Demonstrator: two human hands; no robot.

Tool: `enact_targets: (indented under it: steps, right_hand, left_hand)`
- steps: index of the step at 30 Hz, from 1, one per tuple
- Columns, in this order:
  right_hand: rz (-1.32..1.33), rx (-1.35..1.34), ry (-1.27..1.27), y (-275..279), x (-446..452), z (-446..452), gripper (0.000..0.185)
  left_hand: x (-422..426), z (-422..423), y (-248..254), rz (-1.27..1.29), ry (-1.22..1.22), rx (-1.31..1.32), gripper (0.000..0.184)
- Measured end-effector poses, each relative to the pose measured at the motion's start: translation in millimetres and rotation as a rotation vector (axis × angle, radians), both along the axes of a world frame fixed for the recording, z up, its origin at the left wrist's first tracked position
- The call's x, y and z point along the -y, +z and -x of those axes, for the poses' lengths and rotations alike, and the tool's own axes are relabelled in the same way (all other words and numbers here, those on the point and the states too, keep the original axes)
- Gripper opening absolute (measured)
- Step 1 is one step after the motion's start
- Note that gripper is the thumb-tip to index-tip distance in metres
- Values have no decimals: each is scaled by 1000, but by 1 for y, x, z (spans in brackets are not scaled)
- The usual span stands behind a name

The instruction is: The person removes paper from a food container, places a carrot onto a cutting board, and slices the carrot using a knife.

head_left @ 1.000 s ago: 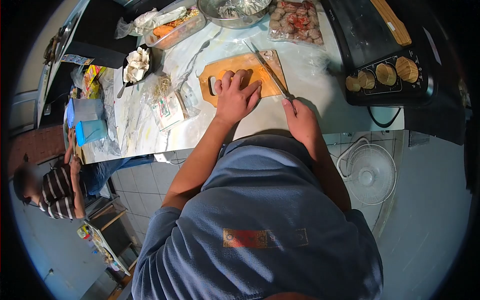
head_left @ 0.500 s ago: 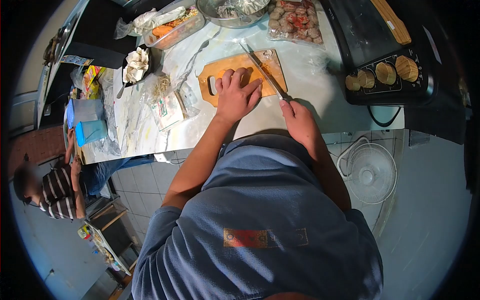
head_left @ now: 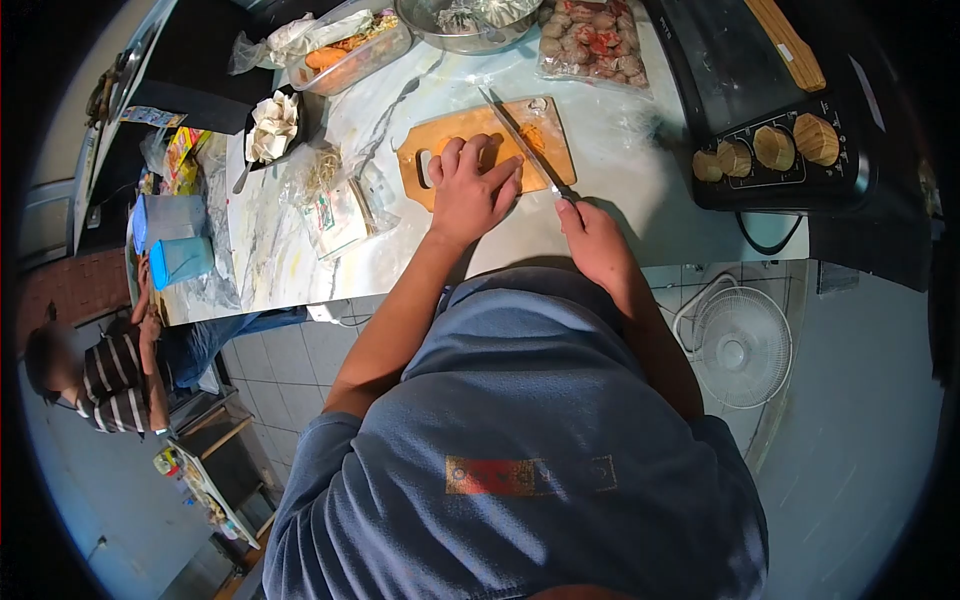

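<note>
A wooden cutting board (head_left: pixel 420 135) with a handle slot lies on the marble-patterned counter. My left hand (head_left: pixel 470 195) rests on it, fingers bent and pressed down over an orange piece that looks like carrot (head_left: pixel 490 157), mostly hidden beneath them. My right hand (head_left: pixel 597 238) is closed around the handle of a kitchen knife (head_left: pixel 522 140). The blade slants across the board just right of my left fingertips, its tip toward the far edge. Finely cut orange bits (head_left: pixel 535 136) lie along the blade's right side.
Behind the board are a plastic tub of food (head_left: pixel 350 65), a metal bowl (head_left: pixel 465 40) and a bag of meatballs (head_left: pixel 592 45). A black stove (head_left: pixel 770 150) stands right. Left are a black bowl (head_left: pixel 273 130), plastic bags and blue containers (head_left: pixel 182 262). Another person (head_left: pixel 120 375) sits far left.
The knife and my right hand have shifted slightly left, closer to my left fingers. More of the orange bits show to the right of the blade. My left hand stays nearly in place.
</note>
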State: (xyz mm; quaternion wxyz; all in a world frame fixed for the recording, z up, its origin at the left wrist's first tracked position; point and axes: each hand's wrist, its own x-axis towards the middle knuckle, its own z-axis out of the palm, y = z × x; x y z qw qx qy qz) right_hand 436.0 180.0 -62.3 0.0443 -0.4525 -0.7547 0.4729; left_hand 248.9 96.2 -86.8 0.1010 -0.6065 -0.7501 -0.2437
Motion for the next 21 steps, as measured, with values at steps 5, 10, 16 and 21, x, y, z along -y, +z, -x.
enact_targets:
  steps: [5, 10, 16, 21]
  right_hand:
    - [7, 0, -14, 3, 0, 1, 51]
    - [62, 60, 9, 13, -1, 2, 50]
    - [74, 46, 10, 11, -2, 2, 50]
    - [7, 2, -20, 0, -1, -1, 51]
  left_hand:
    - [-1, 0, 1, -16, 3, -1, 22]
    - [-4, -1, 1, -32, -5, -7, 22]
    - [-7, -1, 0, -35, -11, 3, 21]
    - [-8, 1, 2, 7, -2, 46, 22]
